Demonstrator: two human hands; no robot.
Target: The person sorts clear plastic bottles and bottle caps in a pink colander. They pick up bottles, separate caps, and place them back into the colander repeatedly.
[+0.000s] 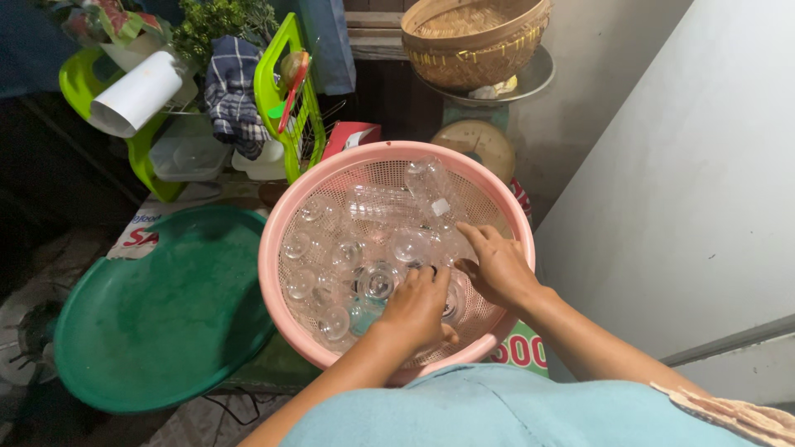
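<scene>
Inside the pink perforated basket point(273, 248), the left hand point(416, 308) and right hand point(495, 266) lay fingers-curled on the clear glass cups point(331, 265), apparently mid-sorting; next to grip one firmly, beside the green tray point(157, 314).

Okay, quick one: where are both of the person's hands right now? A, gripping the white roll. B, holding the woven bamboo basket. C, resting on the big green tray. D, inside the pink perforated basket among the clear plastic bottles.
D: the left hand and the right hand both reach into the pink basket, lying on the clear bottles, while the green tray sits untouched beside it.
</scene>
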